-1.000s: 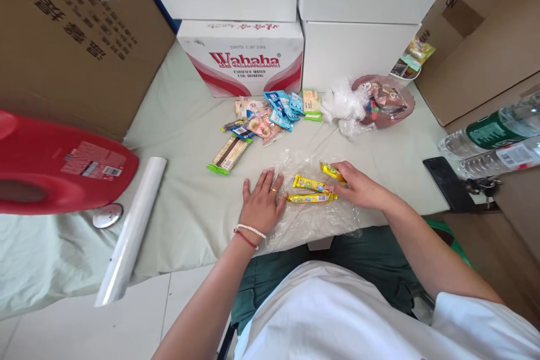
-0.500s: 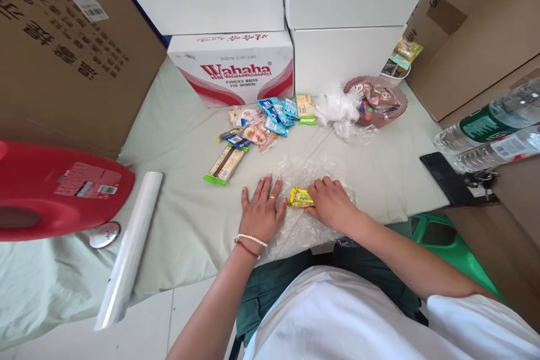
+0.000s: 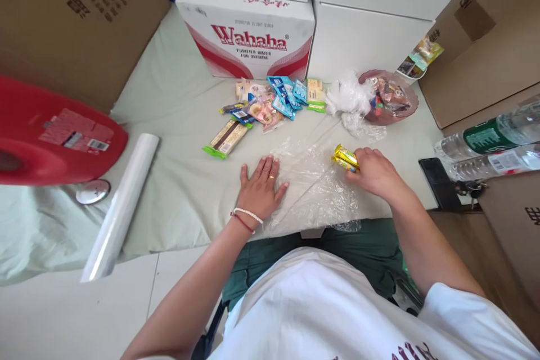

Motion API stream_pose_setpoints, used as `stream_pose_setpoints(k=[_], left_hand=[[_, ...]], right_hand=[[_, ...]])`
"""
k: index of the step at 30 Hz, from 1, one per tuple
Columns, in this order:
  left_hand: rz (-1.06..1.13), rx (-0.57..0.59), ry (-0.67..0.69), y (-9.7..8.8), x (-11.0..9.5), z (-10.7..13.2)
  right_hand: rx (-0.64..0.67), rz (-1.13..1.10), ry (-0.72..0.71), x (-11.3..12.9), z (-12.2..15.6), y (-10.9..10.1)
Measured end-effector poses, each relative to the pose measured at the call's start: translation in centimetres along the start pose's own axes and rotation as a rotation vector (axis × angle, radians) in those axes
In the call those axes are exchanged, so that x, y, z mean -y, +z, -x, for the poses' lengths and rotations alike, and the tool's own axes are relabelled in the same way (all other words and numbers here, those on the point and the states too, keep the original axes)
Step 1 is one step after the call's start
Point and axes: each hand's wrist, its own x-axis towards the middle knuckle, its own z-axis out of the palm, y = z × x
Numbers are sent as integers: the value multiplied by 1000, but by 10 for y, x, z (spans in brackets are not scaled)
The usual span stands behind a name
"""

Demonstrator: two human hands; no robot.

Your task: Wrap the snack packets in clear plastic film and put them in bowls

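My left hand lies flat with fingers spread on the left edge of a sheet of clear plastic film spread on the pale green cloth. My right hand is closed round a bunch of yellow snack packets, held at the right side of the film. A pile of small snack packets in blue, pink and beige lies beyond the film, with a long green-ended bar to its left.
A roll of clear film and a red container lie at the left. A Wahaha box, white boxes and brown cartons ring the cloth. A reddish bowl of snacks, crumpled plastic, a phone and water bottles sit at the right.
My right hand gathered the yellow packets from the middle of the film and carried them to the right. My left hand stayed flat on the film's edge.
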Motion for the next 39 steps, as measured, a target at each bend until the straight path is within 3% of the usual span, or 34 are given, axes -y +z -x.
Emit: stream_pose_setpoints(k=[5,10,15,22,26,30,34,39], left_hand=[[-11,23,-15,-1,0,0],[-30,35,-18,-2,-1,-1],[-37,47,-22,-2,-1,0],[-41,59,-30,-2,-2,-1],[-32,83,-45,-7,-2,-2],[11,66,-56,-10,2,0],[94,1,-73,-6,9,-1],[253,-98,-5,-19,32,2]], right_hand=[[44,-80,-365,47,-10,-5],[30,-90,-462,76,-18,19],[-116,-151,-489,68,-11,37],[-145,-130,-467,66,-8,56],[-179,-231,-493,59,-4,57],[-301,-491,-565,35,24,53],[-283,-546,-636,14,63,71],[-291,-531,-496,7,77,97]])
